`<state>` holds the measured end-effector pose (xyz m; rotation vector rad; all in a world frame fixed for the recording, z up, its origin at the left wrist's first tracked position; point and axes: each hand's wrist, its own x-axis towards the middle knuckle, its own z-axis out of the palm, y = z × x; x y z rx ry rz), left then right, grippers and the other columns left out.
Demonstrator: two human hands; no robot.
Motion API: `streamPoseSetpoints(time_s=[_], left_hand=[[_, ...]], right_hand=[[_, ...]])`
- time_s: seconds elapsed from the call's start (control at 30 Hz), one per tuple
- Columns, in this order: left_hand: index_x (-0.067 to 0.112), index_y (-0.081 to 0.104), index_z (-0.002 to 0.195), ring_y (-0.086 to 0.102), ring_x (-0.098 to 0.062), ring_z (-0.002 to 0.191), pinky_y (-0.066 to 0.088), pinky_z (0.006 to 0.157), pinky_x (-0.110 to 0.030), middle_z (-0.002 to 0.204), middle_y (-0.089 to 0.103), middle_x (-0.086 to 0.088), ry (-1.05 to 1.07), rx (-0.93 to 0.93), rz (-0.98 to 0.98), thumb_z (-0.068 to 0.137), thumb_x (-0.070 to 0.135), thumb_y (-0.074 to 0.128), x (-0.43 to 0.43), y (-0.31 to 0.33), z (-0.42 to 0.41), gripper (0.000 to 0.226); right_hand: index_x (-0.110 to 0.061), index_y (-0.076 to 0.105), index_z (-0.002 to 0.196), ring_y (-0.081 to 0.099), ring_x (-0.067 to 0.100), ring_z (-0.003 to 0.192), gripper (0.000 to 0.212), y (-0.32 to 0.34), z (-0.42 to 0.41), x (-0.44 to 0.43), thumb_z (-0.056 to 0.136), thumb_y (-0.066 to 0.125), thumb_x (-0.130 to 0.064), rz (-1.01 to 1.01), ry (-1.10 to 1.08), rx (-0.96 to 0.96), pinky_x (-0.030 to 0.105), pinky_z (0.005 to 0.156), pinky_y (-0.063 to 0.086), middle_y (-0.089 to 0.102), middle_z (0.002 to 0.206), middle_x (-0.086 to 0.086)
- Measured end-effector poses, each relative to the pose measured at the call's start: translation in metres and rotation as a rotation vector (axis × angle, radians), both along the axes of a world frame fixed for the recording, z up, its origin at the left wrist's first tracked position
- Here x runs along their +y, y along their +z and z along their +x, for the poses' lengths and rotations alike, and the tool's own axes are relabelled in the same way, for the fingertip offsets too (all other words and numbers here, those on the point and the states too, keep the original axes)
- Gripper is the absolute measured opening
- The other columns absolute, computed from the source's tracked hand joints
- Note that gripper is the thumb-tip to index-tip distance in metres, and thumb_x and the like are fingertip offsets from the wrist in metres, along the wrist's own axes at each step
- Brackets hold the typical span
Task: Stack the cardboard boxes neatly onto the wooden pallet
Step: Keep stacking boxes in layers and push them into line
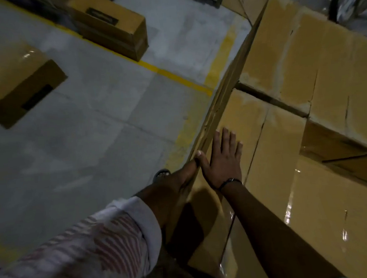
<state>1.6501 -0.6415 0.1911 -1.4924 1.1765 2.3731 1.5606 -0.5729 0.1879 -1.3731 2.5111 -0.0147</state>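
A stack of taped cardboard boxes fills the right side, seen from above. My right hand lies flat, fingers straight, on top of the nearest box, close to its left edge. My left hand reaches along that box's side face just below the edge and touches it beside my right thumb. Its fingertips are mostly hidden. Two more cardboard boxes stand on the floor, a long one at the top and another at the left. No wooden pallet shows.
Grey concrete floor spreads across the left, crossed by yellow painted lines. My foot in a sandal stands by the stack's base. Dark wrapped goods sit at the top right.
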Motion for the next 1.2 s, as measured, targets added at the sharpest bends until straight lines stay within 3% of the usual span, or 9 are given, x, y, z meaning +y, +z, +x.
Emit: streamPoseSetpoints(time_s=[0.27,0.37,0.47,0.63,0.73,0.9,1.0,1.07,1.2], left_hand=[[0.015,0.049,0.151,0.049,-0.032,0.139,0.041,0.115,-0.052,0.155,0.048,-0.008,0.094,-0.099,-0.002,0.079,0.089,0.046,0.096,-0.043,0.119,0.103],[0.015,0.064,0.130,0.062,-0.033,0.120,0.045,0.111,-0.048,0.130,0.067,-0.011,0.128,-0.145,-0.107,0.096,0.076,0.037,0.119,-0.026,0.138,0.074],[0.017,0.054,0.147,0.050,-0.036,0.137,0.035,0.118,-0.054,0.151,0.054,-0.012,0.101,-0.130,-0.067,0.074,0.096,0.040,0.133,-0.005,0.152,0.108],[0.021,0.038,0.157,0.033,-0.040,0.146,0.024,0.116,-0.055,0.160,0.038,-0.015,-0.002,-0.191,-0.048,0.103,0.070,0.022,0.148,0.046,0.161,0.074],[0.009,0.047,0.150,0.050,-0.037,0.127,0.042,0.109,-0.051,0.149,0.050,-0.018,-0.002,-0.170,-0.081,0.107,0.056,0.038,0.148,0.041,0.167,0.064],[0.004,0.052,0.144,0.062,-0.036,0.118,0.049,0.082,-0.030,0.140,0.060,-0.020,-0.333,-0.189,-0.587,0.106,0.022,0.050,0.148,0.045,0.169,0.042],[0.011,0.012,0.163,0.058,-0.038,0.123,0.049,0.087,-0.037,0.144,0.054,-0.022,-0.634,-0.192,-0.870,0.100,0.024,0.063,0.149,0.047,0.169,0.082],[0.015,-0.006,0.164,0.055,-0.042,0.128,0.050,0.092,-0.040,0.157,0.034,-0.029,-0.898,-0.197,-1.055,0.095,0.031,0.072,0.151,0.049,0.171,0.106],[0.020,0.007,0.165,0.052,-0.046,0.131,0.052,0.096,-0.045,0.166,-0.004,-0.030,-1.195,-0.217,-1.276,0.094,0.032,0.073,0.147,0.046,0.180,0.097]], right_hand=[[-0.017,-0.002,0.163,-0.022,0.028,0.154,0.085,0.012,0.090,0.142,0.100,0.018,-0.070,0.009,0.205,-0.070,0.054,0.124,-0.008,-0.020,0.168,0.008],[-0.019,-0.004,0.163,-0.024,0.028,0.153,0.092,0.018,0.104,0.183,0.095,0.019,-0.077,0.036,0.245,-0.087,0.053,0.124,-0.009,-0.021,0.167,0.009],[-0.023,-0.007,0.162,-0.025,0.030,0.152,0.107,0.023,0.112,0.205,0.084,0.020,-0.090,0.092,0.299,-0.072,0.058,0.122,-0.011,-0.024,0.166,0.010],[-0.035,-0.020,0.158,-0.028,0.035,0.151,0.120,0.028,0.120,0.221,0.075,0.047,-0.091,0.216,0.274,-0.026,0.073,0.114,-0.008,-0.033,0.163,0.003],[-0.035,-0.016,0.158,-0.020,0.036,0.153,0.112,0.036,0.127,0.225,0.086,0.063,-0.066,0.248,0.208,-0.005,0.075,0.114,0.006,-0.025,0.167,0.005],[-0.033,-0.008,0.160,-0.012,0.036,0.155,0.103,0.046,0.141,0.225,0.092,0.069,-0.047,0.249,0.145,0.007,0.072,0.115,0.017,-0.015,0.169,0.006],[-0.034,-0.003,0.160,-0.006,0.037,0.155,0.097,0.050,0.149,0.229,0.094,0.068,-0.040,0.244,0.088,0.011,0.070,0.115,0.022,-0.009,0.169,0.008],[-0.035,0.000,0.160,-0.001,0.038,0.154,0.095,0.050,0.152,0.232,0.094,0.068,-0.038,0.238,0.053,0.011,0.069,0.114,0.026,-0.005,0.169,0.008],[-0.037,0.003,0.159,0.004,0.039,0.154,0.095,0.051,0.154,0.229,0.093,0.071,-0.036,0.241,0.026,0.027,0.067,0.112,0.030,0.000,0.169,0.009]])
